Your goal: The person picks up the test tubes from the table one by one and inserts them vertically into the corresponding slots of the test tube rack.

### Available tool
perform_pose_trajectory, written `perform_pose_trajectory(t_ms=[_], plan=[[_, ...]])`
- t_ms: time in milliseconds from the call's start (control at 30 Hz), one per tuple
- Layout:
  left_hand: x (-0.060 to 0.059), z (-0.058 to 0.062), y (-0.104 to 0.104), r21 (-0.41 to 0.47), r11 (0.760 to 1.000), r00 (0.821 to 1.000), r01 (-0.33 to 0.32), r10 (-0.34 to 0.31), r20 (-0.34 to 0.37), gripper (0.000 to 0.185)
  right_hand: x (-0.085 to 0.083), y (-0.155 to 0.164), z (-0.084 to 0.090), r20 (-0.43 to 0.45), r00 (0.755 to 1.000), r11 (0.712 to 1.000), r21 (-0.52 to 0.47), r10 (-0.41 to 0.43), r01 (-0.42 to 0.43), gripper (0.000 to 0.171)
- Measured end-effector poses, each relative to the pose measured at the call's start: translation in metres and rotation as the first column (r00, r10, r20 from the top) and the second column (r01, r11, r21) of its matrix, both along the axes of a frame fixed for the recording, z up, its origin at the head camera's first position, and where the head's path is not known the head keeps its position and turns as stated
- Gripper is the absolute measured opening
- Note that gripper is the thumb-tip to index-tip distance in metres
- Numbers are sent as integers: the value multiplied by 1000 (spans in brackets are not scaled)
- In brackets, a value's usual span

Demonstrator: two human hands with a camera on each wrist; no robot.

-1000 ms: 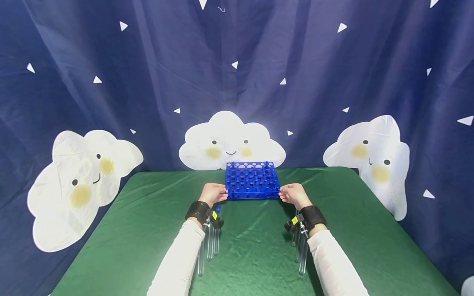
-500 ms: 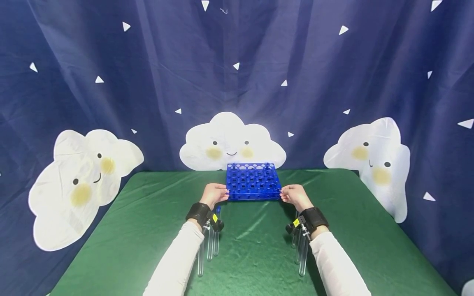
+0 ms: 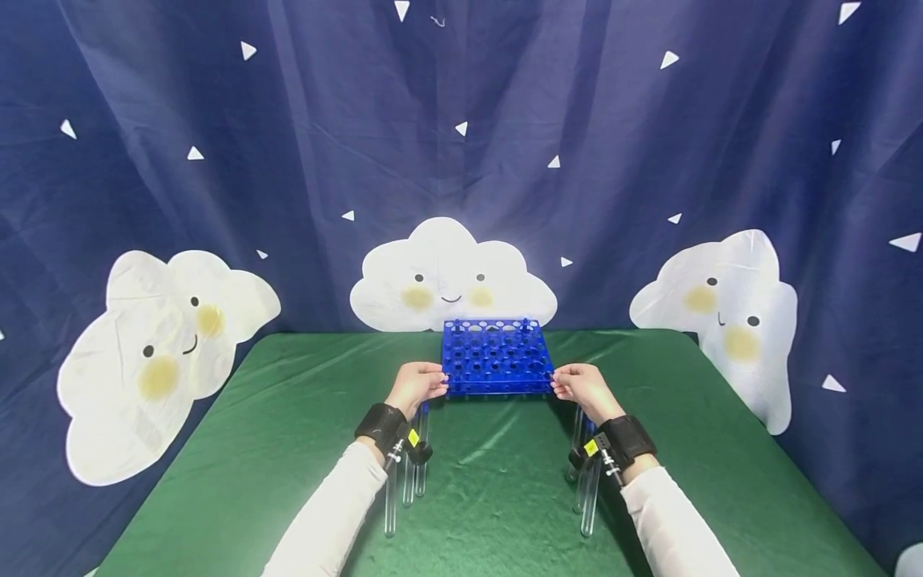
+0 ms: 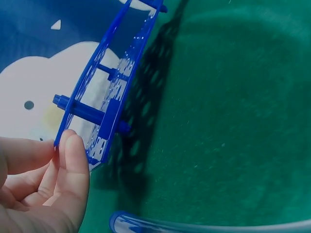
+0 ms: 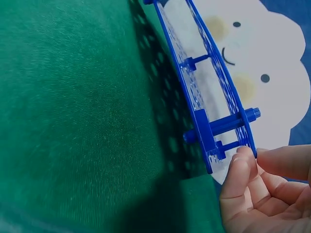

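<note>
A blue test tube rack [image 3: 496,357] with rows of round holes is held between both hands near the table's back edge. The left hand [image 3: 417,385] pinches its near left corner between thumb and fingers, as the left wrist view shows on the rack [image 4: 99,82]. At the near right corner the right hand [image 3: 586,386] pinches the top plate, seen closely on the rack [image 5: 209,92] in the right wrist view. A shadow with dots of light falls on the cloth beneath, and the rack appears raised off it. No tubes are visible in its holes.
Several clear test tubes [image 3: 390,505] with blue caps lie below the left wrist, partly hidden by it. More tubes [image 3: 590,501] lie below the right wrist. A green cloth [image 3: 497,481] covers the table; a dark blue curtain [image 3: 505,184] with clouds hangs behind.
The rack has come slightly toward the person and a little to the right, with both hands still gripping it. Both wrists have swung slightly outward. The tubes have not moved.
</note>
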State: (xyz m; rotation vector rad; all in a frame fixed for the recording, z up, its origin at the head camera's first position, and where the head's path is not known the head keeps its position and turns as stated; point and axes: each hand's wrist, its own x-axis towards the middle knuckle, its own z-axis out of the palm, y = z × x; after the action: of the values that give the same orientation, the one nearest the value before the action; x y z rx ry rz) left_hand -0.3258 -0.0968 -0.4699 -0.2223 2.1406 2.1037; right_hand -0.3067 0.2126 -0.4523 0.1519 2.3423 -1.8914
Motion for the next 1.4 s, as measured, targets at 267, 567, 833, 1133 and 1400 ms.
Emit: perform_pose_trajectory(t_ms=[267,567,833,1133,1400], plan=[[21,5,-2,1,999,998,45,-45,-41,33,21,8,6,-38,997,996,64,62,-60,24],[48,10,-8,1,996,993,92,-92,-71,31,50,12,15,-64,989,987,101,130,-123,21],[75,13,-12,-32,992,988,126,-128,-88,30,73,17,18,-79,975,973,113,209,-199,20],[101,5,-20,-23,985,980,168,-170,-106,34,91,22,16,-82,954,953,127,288,-277,21],[119,-1,-25,-18,978,974,207,-207,-95,38,105,24,10,-49,935,933,109,350,-344,24]])
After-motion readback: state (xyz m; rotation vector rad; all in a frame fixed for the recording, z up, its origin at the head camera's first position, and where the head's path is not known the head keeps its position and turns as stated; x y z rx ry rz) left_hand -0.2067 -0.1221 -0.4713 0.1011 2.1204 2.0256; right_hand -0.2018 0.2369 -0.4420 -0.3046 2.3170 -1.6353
